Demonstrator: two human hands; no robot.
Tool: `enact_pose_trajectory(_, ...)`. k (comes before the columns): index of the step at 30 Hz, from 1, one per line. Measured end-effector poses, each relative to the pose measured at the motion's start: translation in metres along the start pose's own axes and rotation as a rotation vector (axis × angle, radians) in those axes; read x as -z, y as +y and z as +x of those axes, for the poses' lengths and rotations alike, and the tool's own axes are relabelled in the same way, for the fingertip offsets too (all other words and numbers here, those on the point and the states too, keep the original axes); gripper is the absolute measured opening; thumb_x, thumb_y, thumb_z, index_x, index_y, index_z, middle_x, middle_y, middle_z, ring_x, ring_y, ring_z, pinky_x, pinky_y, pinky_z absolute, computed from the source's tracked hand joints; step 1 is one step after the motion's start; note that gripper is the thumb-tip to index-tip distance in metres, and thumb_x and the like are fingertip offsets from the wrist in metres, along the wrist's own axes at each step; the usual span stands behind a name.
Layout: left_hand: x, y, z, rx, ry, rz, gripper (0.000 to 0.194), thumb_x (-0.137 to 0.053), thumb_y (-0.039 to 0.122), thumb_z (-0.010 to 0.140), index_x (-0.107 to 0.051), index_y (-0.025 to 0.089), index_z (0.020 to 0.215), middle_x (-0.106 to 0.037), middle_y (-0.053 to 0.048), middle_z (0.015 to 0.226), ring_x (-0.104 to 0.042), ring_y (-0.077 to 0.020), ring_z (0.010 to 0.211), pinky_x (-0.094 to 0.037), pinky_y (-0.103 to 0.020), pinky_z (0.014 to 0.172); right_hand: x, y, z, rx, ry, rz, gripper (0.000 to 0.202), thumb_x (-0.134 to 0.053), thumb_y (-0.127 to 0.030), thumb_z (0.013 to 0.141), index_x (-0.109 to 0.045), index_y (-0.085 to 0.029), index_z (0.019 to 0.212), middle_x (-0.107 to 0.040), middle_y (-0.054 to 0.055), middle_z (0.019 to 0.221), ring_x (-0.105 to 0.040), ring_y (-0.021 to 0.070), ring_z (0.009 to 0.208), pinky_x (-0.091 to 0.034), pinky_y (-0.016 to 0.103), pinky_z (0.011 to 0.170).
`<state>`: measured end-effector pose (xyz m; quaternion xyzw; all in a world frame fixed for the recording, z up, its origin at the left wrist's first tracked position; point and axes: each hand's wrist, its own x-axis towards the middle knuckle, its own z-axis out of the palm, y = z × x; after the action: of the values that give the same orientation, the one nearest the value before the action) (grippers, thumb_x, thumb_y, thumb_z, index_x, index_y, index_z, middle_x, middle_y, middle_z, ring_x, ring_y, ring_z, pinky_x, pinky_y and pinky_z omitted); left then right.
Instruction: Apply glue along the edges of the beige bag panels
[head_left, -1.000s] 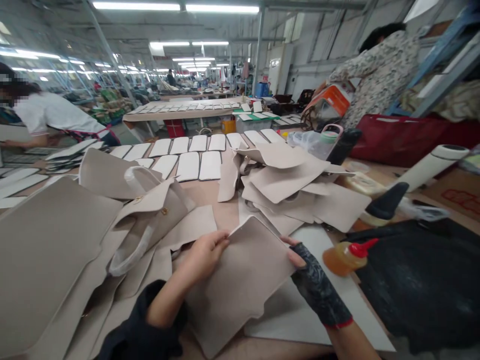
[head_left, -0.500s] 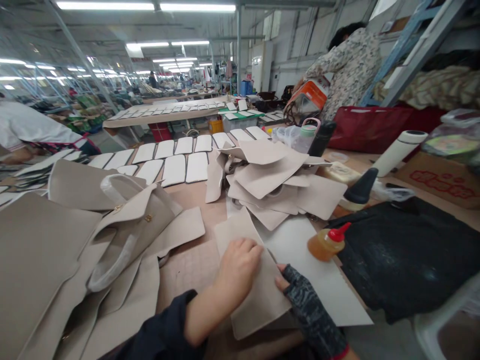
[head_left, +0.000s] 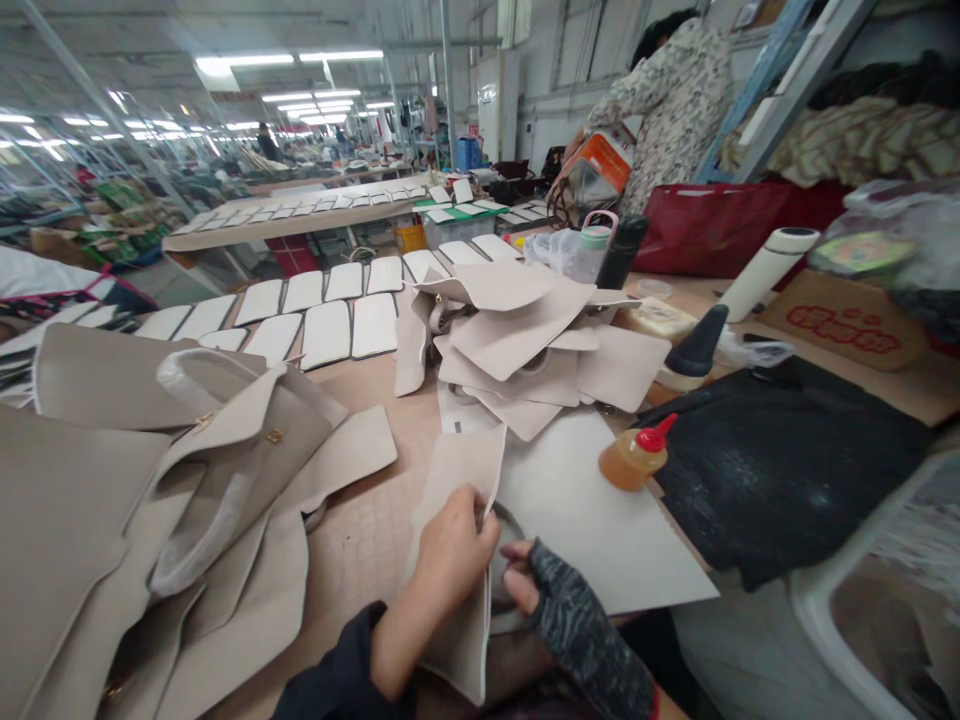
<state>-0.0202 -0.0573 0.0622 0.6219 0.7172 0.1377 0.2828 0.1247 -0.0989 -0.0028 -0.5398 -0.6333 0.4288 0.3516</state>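
Observation:
My left hand (head_left: 455, 548) is closed over the upper edge of a beige leather panel (head_left: 457, 460), which stands tilted on its side. Beside it, my right hand (head_left: 525, 578), in a dark grey fingerless glove, has its fingers curled together at a grey-beige looped strap (head_left: 510, 520) behind the panel. What those fingertips hold, if anything, is hidden. Under and right of the panel lies a large white sheet (head_left: 592, 520). On that sheet's right side stands a small glue bottle (head_left: 634, 458) with amber liquid and a red nozzle.
Ahead is a pile of beige bag pieces (head_left: 525, 330); to the left, a partly assembled beige bag (head_left: 247, 450) with wrapped handles. White panels (head_left: 328, 328) lie in rows behind. On the right are black cloth (head_left: 780, 460) and a white flask (head_left: 769, 272). A person (head_left: 679, 110) stands beyond.
The panel has gone from lying flat to tilted on edge, showing the looped strap behind it. My left hand now grips its edge; my right hand has shifted left to the strap. The view has turned slightly.

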Motion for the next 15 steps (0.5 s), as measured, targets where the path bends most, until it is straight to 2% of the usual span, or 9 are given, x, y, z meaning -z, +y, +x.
enact_pose_trajectory(3,0.003,-0.014,0.004,-0.011,-0.028,-0.222,0.018,-0.042,0.033,0.083,-0.054,0.019,0.082,-0.062,-0.002,0.078,-0.058,-0.0159,0.072,-0.042,-0.026,0.066,0.017,-0.007,0.013,-0.034,0.142,-0.059,0.039,-0.049,-0.041,0.081,-0.062,-0.014,0.106,-0.069,0.014,0.100,-0.066,0.0253,0.085,-0.054,0.041,0.083)
enact_pose_trajectory(6,0.025,-0.022,-0.003,-0.026,0.070,-0.249,0.023,-0.038,0.031,0.083,-0.055,0.018,0.075,-0.063,-0.003,0.074,-0.058,-0.0171,0.071,-0.043,-0.026,0.066,0.013,-0.010,0.025,0.013,0.100,-0.044,0.038,-0.051,-0.037,0.079,-0.061,-0.015,0.109,-0.068,0.014,0.103,-0.065,0.0255,0.087,-0.053,0.041,0.084)
enact_pose_trajectory(9,0.069,-0.023,-0.023,-0.043,0.210,-0.175,0.025,-0.039,0.034,0.084,-0.058,0.019,0.082,-0.066,-0.002,0.077,-0.060,-0.0179,0.073,-0.044,-0.027,0.066,-0.011,-0.023,0.037,0.085,-0.034,0.076,0.036,-0.053,-0.031,0.078,-0.061,-0.017,0.110,-0.068,0.012,0.101,-0.065,0.0237,0.089,-0.052,0.039,0.087)
enact_pose_trajectory(12,0.107,-0.015,-0.047,-0.082,0.315,0.072,0.022,-0.041,0.036,0.084,-0.059,0.023,0.083,-0.065,-0.001,0.077,-0.061,-0.0181,0.072,-0.044,-0.027,0.066,-0.043,-0.045,0.052,0.199,-0.329,0.385,0.041,-0.055,-0.031,0.079,-0.058,-0.018,0.118,-0.065,0.009,0.112,-0.063,0.0219,0.099,-0.049,0.037,0.090)
enact_pose_trajectory(14,0.111,-0.007,-0.055,-0.103,0.294,0.272,0.019,-0.041,0.029,0.084,-0.059,0.023,0.082,-0.065,-0.002,0.079,-0.061,-0.0187,0.074,-0.044,-0.028,0.067,-0.061,-0.058,0.059,0.222,-0.451,0.529,0.040,-0.056,-0.038,0.079,-0.060,-0.020,0.114,-0.068,0.005,0.105,-0.064,0.0207,0.095,-0.052,0.035,0.085)
enact_pose_trajectory(15,0.105,-0.003,-0.055,-0.102,0.255,0.348,0.019,-0.040,0.025,0.084,-0.059,0.022,0.082,-0.065,-0.003,0.081,-0.062,-0.0190,0.076,-0.044,-0.028,0.068,-0.066,-0.062,0.061,0.208,-0.447,0.546,0.038,-0.056,-0.042,0.079,-0.063,-0.020,0.108,-0.070,0.003,0.096,-0.065,0.0202,0.090,-0.053,0.035,0.080)
